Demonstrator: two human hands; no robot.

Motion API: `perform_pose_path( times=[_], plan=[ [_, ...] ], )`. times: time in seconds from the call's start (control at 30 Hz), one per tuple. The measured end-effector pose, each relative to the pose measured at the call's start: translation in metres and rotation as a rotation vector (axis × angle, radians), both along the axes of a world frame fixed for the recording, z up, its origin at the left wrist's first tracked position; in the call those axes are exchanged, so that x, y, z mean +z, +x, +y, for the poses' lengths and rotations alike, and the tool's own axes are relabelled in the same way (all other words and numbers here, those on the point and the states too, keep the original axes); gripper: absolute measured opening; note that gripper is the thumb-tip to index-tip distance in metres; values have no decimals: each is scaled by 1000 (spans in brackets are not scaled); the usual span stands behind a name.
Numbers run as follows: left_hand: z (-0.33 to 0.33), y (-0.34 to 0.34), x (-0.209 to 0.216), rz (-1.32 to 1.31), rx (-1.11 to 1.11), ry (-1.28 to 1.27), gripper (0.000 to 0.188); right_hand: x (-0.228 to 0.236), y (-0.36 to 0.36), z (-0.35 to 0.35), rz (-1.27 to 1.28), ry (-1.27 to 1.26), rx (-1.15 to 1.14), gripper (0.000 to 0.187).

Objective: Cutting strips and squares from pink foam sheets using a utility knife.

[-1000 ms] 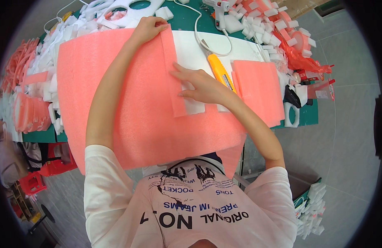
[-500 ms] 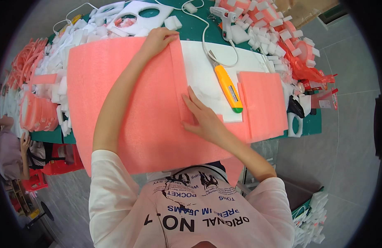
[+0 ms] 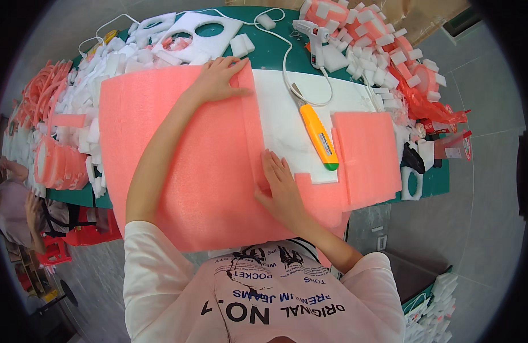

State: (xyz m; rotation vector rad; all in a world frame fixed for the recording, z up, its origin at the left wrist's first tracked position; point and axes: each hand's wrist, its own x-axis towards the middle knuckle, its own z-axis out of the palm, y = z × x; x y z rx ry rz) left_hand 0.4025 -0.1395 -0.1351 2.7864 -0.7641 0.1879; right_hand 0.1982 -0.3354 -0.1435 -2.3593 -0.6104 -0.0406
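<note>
A large pink foam sheet [image 3: 178, 188] covers the near left of the table and reaches my waist. A narrow folded-looking strip [image 3: 249, 123] runs along its right side. My left hand [image 3: 221, 80] lies open at the strip's far end, fingers over the far edge and thumb spread to the right. Lower down, my right hand [image 3: 281, 191] rests open against the strip's near part, fingers pointing away from me and thumb apart. Right of the strip, a yellow utility knife [image 3: 316, 131] with a green end lies on a white board [image 3: 275, 108], its blade extended.
Folded pink foam [image 3: 367, 160] lies at the right. A white glue gun [image 3: 315, 40] with a cable stands behind. White foam scraps [image 3: 121, 60] and pink foam rings [image 3: 61, 166] are heaped at left; pink-and-white foam pieces [image 3: 384, 34] at far right. Another person's hand [image 3: 32, 208] shows at left.
My left hand's thumb has spread away from its fingers. My right hand has shifted nearer to me along the strip. The whole view has moved slightly, with the table lower in the picture.
</note>
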Motion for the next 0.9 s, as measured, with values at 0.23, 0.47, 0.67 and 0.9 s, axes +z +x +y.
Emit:
perform_pose_path(
  times=[0.23,0.47,0.67,0.9],
  plan=[
    [-12,-28,-6,16,19,-250,56,6,-1,3,3,-1,-21,64],
    [-17,-59,-8,-46,41,-225,59,23,36,-42,-337,-253,-434,45],
    [-22,-67,-6,-92,11,-275,58,15,61,-60,-243,-407,-398,48],
    [-20,-69,-14,-77,-21,-339,44,64,38,-43,-85,8,-265,44]
  ],
)
